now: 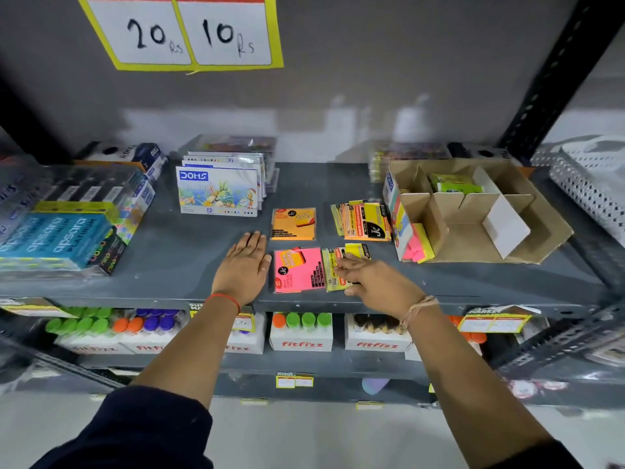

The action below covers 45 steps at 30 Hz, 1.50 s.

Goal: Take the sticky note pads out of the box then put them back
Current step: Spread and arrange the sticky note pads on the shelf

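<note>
Grey metal shelf [189, 258], wide and cluttered. Cardboard box [554, 231] with dividers at right, open, a green pad [455, 184] inside a rear compartment. Left hand [244, 265] flat on the shelf, fingers together and extended, holding nothing, just beside the pink pad [299, 269]. Right hand [375, 282] palm down over the yellow pads [334, 265], fingers slightly curled and touching them; cannot tell whether gripping. Orange pad [293, 224] behind the pink one; fanned stack of pads [363, 221] near the box.
</note>
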{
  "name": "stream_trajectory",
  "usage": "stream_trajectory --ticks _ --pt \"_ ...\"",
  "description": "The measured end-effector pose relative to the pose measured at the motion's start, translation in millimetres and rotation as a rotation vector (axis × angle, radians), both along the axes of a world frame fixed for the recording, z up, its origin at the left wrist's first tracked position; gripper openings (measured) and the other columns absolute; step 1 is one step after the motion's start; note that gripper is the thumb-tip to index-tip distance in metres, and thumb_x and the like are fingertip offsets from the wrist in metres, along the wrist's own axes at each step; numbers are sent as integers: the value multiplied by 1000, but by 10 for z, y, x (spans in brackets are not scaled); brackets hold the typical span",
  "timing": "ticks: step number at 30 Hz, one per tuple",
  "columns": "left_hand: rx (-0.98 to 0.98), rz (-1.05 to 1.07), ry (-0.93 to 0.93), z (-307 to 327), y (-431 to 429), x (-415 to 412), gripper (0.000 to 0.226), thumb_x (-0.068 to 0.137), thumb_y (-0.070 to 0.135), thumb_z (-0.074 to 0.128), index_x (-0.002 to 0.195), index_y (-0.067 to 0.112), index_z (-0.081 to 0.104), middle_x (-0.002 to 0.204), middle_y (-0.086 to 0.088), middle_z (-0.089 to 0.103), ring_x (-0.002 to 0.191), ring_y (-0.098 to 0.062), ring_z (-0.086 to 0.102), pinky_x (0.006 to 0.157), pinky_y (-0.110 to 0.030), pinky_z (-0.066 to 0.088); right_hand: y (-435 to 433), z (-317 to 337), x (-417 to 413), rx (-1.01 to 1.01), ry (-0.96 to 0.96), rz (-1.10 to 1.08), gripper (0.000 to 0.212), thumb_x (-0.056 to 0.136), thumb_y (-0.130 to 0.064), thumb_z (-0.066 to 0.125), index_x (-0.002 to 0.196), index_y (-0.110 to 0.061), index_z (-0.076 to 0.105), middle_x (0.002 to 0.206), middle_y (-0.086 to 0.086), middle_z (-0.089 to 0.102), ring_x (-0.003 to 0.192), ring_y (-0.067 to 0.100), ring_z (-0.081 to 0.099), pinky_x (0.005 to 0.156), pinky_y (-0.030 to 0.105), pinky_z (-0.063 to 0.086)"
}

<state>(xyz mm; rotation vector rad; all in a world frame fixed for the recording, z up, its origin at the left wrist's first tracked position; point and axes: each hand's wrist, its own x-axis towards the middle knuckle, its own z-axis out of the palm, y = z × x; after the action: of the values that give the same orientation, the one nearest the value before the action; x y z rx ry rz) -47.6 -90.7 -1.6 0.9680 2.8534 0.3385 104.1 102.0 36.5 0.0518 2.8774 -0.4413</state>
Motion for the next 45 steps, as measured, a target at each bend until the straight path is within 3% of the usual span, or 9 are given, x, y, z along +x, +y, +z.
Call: stream_trajectory --ticks 3,5,9,13,18,24,33,38,45 --pt "-2 8 4 1 -2 5 51 100 28 23 147 11 11 159 -4 10 147 -17 4 122 -31 6 103 201 -79 -119 101 -45 56 91 -19 56 142 -13 34 155 2 25 144 13 19 117 26 11" --pt "-2 10 8 3 -3 8 52 99 28 24 147 11 11 158 -3 10 147 -16 4 121 -31 6 299 390 -266 -38 151 -90 66 87 -20 61 144 -13 29 156 4 23 144 16 19 117 28 13" --pt "-5 10 9 11 4 -1 51 99 27 25 146 11 12 158 -3 12 147 -16 6 121 -31 7 615 620 -771 311 -181 -137 90 76 -20 74 147 -15 19 154 10 28 139 29 31 113 40 31" --pt "3 6 10 22 -5 0 51 99 27 26 146 11 14 158 -4 14 147 -17 8 121 -32 7 649 555 -1002 328 -282 -105 82 67 -17 81 136 -15 37 130 10 55 116 29 53 94 33 45" --pt "13 10 13 18 3 10 51 99 26 25 146 11 15 158 -5 15 146 -17 9 121 -31 8 722 595 -1092 225 -85 -183 61 67 -5 72 120 -16 45 112 12 60 88 26 55 72 30 46" --pt "22 0 -4 28 -2 -11 50 99 26 26 146 11 16 158 -5 15 146 -17 9 122 -32 8 641 663 -1155 207 -253 -156 73 65 -29 82 127 -14 45 126 9 55 110 27 53 86 31 43" --pt "9 6 -20 33 -11 8 51 99 27 24 147 11 13 158 -3 12 147 -16 6 121 -32 6 565 476 -997 217 -189 -115 85 59 -16 85 130 -13 39 128 15 51 110 31 53 91 36 49" --pt "7 9 -10 35 5 -1 51 99 27 24 146 11 14 158 -3 13 147 -16 6 121 -31 7 538 660 -1062 98 -76 -138 75 56 -19 85 120 -16 46 115 11 59 90 22 52 72 28 42" --pt "38 0 -18 0 -16 -26 51 99 29 25 146 13 13 158 -2 11 147 -15 5 121 -30 6 -83 642 -1464 -110 4 -7 76 61 -15 84 128 -18 48 127 7 58 109 24 55 81 26 39"
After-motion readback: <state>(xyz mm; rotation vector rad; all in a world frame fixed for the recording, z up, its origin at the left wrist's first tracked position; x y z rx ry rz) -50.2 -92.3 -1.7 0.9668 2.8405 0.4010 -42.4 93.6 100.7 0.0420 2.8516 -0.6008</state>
